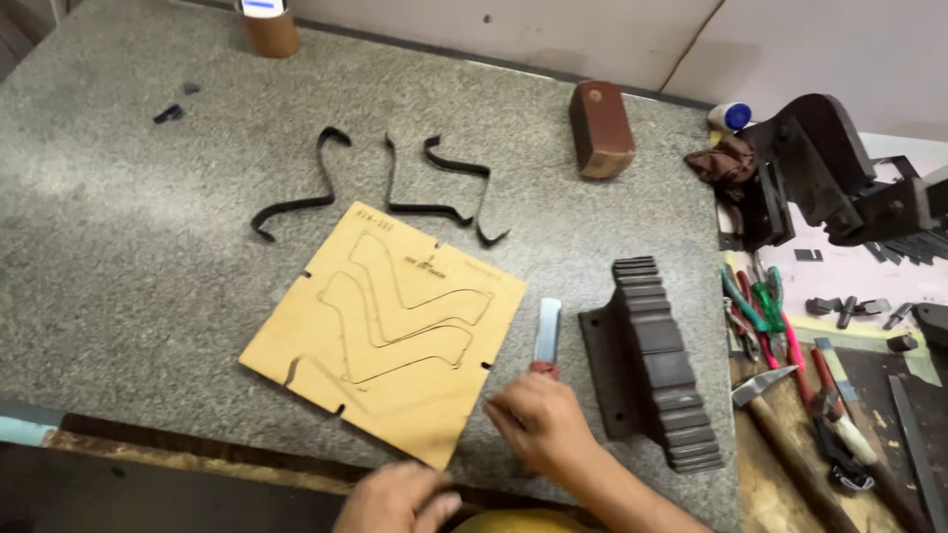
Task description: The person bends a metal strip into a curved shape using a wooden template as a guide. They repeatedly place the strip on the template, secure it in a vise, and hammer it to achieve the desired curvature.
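The right hand (538, 422) is closing its fingers around the red handle of a flat-bladed tool (546, 334), whose long axis is pointing away from the person, just right of 1 plywood template (385, 331). The left hand (395, 498), nearer the template's near corner, is resting loosely curled and holding nothing. 3 bent steel strips (296, 192) are lying beyond on the stone surface (118, 247).

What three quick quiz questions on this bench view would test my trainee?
1. True or false: the bent metal strips lie on the wooden template board.
2. What does the right hand touch: (a) the flat tool with a red handle, (b) the brown block, (c) the pliers?
3. On which side of the board does the ridged dark metal block sit?

Key: 1 false, they lie on the table beyond it; 2 a; 3 right.
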